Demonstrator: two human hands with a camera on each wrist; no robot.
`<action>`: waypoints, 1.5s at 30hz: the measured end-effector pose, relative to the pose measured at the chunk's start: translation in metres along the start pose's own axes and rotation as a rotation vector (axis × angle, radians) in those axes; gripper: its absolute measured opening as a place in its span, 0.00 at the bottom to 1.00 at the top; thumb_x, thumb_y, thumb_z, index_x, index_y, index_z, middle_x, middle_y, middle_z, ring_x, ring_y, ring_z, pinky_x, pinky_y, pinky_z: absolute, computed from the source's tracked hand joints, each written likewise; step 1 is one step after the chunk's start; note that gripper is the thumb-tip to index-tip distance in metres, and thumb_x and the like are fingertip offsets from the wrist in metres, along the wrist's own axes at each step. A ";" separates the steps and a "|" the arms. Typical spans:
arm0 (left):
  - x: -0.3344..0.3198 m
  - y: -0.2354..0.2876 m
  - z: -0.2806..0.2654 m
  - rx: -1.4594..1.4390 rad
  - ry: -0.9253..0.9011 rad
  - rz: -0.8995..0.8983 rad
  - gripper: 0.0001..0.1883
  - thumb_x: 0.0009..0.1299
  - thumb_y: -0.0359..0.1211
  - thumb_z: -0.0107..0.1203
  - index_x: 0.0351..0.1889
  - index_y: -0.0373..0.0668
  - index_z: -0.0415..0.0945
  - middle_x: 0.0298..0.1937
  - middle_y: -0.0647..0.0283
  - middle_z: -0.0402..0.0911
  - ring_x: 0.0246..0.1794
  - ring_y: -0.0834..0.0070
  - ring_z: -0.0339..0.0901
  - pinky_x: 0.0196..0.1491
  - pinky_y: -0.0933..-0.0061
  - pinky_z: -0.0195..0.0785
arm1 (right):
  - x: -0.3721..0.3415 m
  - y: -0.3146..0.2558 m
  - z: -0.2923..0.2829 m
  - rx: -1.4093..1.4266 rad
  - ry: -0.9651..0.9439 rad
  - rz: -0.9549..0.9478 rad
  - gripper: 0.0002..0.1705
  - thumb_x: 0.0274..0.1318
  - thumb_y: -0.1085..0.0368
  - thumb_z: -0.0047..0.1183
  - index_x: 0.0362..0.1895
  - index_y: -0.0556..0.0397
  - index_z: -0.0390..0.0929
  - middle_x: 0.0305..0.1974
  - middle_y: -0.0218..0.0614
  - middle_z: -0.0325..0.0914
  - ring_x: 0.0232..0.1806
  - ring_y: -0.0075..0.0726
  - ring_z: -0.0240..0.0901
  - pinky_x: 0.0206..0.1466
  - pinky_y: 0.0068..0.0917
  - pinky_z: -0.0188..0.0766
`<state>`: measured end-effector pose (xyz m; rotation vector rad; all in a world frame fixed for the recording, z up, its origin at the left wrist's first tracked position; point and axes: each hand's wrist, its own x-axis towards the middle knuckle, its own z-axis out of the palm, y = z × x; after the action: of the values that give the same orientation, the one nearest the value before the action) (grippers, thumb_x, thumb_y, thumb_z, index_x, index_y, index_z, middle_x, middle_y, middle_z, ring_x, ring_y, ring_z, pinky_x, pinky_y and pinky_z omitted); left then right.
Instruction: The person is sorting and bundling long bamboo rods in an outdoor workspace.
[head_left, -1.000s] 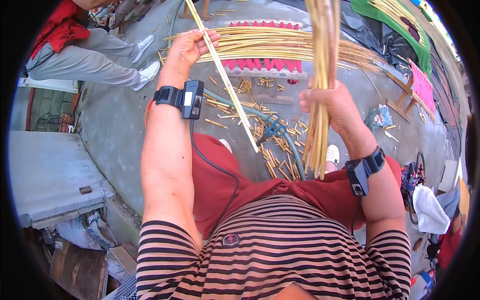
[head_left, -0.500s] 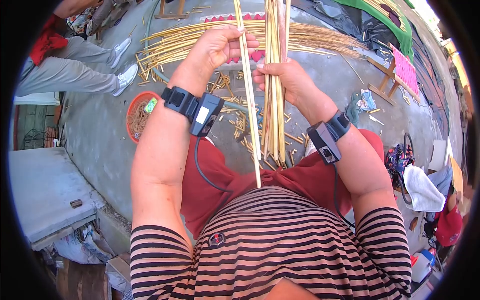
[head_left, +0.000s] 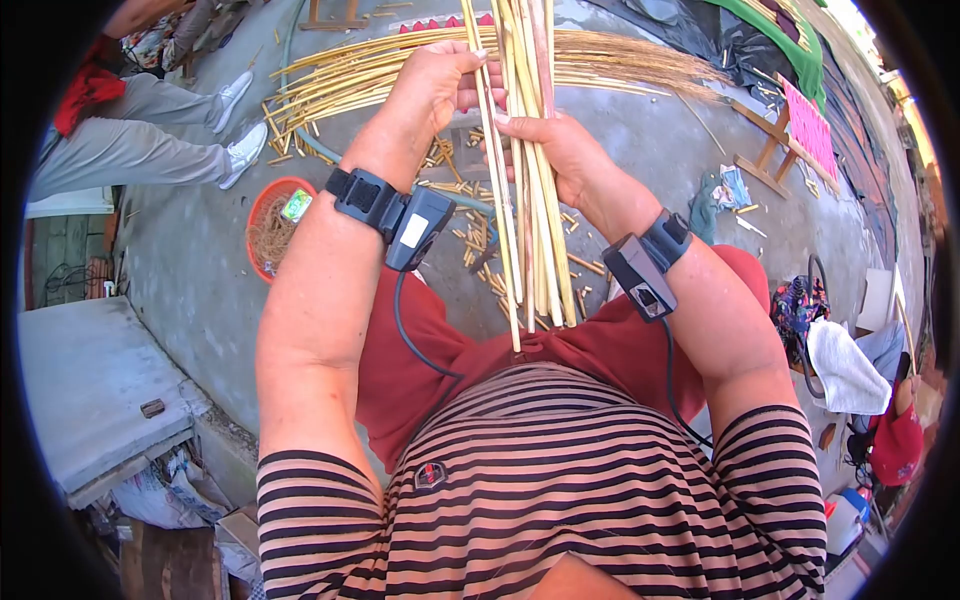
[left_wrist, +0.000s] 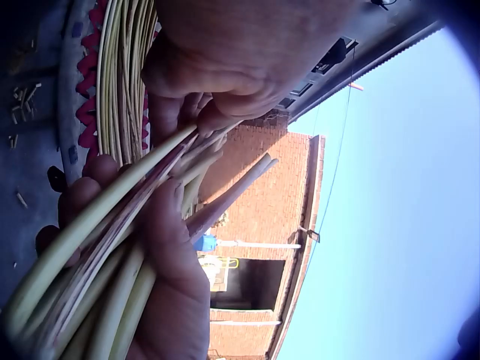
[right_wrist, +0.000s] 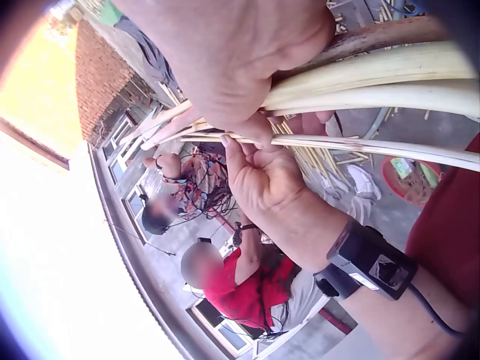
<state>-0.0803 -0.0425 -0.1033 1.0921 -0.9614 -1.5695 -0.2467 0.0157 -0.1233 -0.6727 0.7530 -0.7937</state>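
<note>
My right hand point(head_left: 565, 155) grips a bundle of long yellow-green stalks point(head_left: 545, 250), its thumb across the front. Close on the left, my left hand point(head_left: 440, 90) pinches a thin pale stalk point(head_left: 503, 220) between thumb and fingers. That stalk runs alongside the bundle, and the lower ends hang over my lap. From the left wrist view, the right hand point(left_wrist: 176, 277) wraps the thick stalks point(left_wrist: 82, 277) just below the left hand point(left_wrist: 240, 56). In the right wrist view, the left thumb and fingertips press the thin stalk point(right_wrist: 352, 142) right under the right hand point(right_wrist: 232, 56).
Behind the hands, a long pile of stalks point(head_left: 350, 75) with brushy ends point(head_left: 640, 65) lies across a pink-topped stand. Cut stalk pieces point(head_left: 475, 245) litter the concrete. An orange basket point(head_left: 252, 235) stands left. Another person's legs point(head_left: 150, 150) extend nearby. A pink-covered stand point(head_left: 805, 125) is right.
The hands have come together from apart. The left hand's thin stalk swung from a slant to nearly parallel with the bundle. The bundle moved left, and its lower ends have fanned slightly.
</note>
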 end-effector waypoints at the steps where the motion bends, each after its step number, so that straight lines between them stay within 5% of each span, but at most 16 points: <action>1: 0.000 -0.001 0.001 0.006 0.000 0.005 0.05 0.68 0.24 0.47 0.38 0.32 0.71 0.33 0.53 0.79 0.31 0.66 0.81 0.34 0.67 0.81 | -0.001 0.001 0.001 -0.018 0.003 -0.023 0.17 0.54 0.69 0.56 0.48 0.58 0.70 0.32 0.41 0.77 0.29 0.35 0.79 0.27 0.26 0.77; 9: 0.000 -0.010 -0.001 0.057 -0.025 0.048 0.02 0.69 0.27 0.50 0.36 0.38 0.73 0.34 0.61 0.79 0.32 0.73 0.80 0.35 0.71 0.80 | -0.008 0.000 0.008 -0.160 0.031 -0.042 0.17 0.48 0.74 0.56 0.45 0.60 0.72 0.26 0.38 0.76 0.24 0.30 0.75 0.24 0.26 0.72; 16: -0.006 -0.004 0.001 0.154 0.009 0.057 0.03 0.68 0.31 0.53 0.34 0.44 0.74 0.33 0.66 0.80 0.35 0.77 0.77 0.40 0.69 0.73 | -0.007 0.001 0.005 -0.143 -0.020 0.005 0.19 0.49 0.74 0.53 0.47 0.61 0.66 0.33 0.46 0.78 0.28 0.34 0.78 0.31 0.27 0.78; 26: 0.011 -0.016 -0.004 -0.187 0.145 0.266 0.05 0.68 0.30 0.53 0.39 0.41 0.71 0.30 0.65 0.78 0.30 0.77 0.77 0.36 0.74 0.73 | -0.017 -0.001 0.012 0.018 -0.077 0.101 0.15 0.51 0.75 0.50 0.45 0.64 0.68 0.36 0.53 0.79 0.34 0.41 0.80 0.37 0.32 0.81; 33: -0.011 -0.005 0.035 -0.287 0.181 0.231 0.09 0.73 0.34 0.43 0.43 0.40 0.71 0.30 0.63 0.78 0.26 0.73 0.77 0.31 0.72 0.75 | -0.015 0.004 0.007 -0.012 -0.079 0.081 0.19 0.50 0.72 0.54 0.48 0.61 0.67 0.36 0.47 0.79 0.33 0.36 0.79 0.39 0.30 0.80; 37: -0.011 -0.006 0.027 -0.345 -0.258 -0.169 0.23 0.71 0.49 0.45 0.49 0.37 0.70 0.41 0.51 0.79 0.38 0.61 0.79 0.40 0.60 0.77 | -0.014 0.000 0.006 -0.032 -0.144 0.068 0.16 0.49 0.73 0.53 0.44 0.60 0.69 0.33 0.43 0.77 0.31 0.34 0.78 0.37 0.30 0.79; 40: -0.015 -0.007 0.027 -0.537 -0.511 -0.312 0.32 0.68 0.53 0.48 0.57 0.35 0.66 0.50 0.45 0.76 0.46 0.54 0.78 0.46 0.54 0.76 | -0.017 -0.001 0.004 0.028 -0.250 0.135 0.14 0.48 0.71 0.52 0.41 0.59 0.69 0.30 0.41 0.75 0.28 0.33 0.75 0.35 0.30 0.78; 45: -0.025 -0.001 0.035 -0.567 -0.486 -0.066 0.33 0.66 0.48 0.54 0.63 0.38 0.59 0.50 0.45 0.76 0.47 0.53 0.78 0.48 0.48 0.75 | -0.026 -0.009 0.005 0.164 -0.494 0.269 0.15 0.47 0.65 0.51 0.40 0.57 0.70 0.26 0.40 0.71 0.23 0.36 0.70 0.30 0.32 0.74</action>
<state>-0.1104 -0.0150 -0.0889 0.3534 -0.7101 -2.0452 -0.2584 0.0333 -0.1054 -0.5721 0.3135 -0.4105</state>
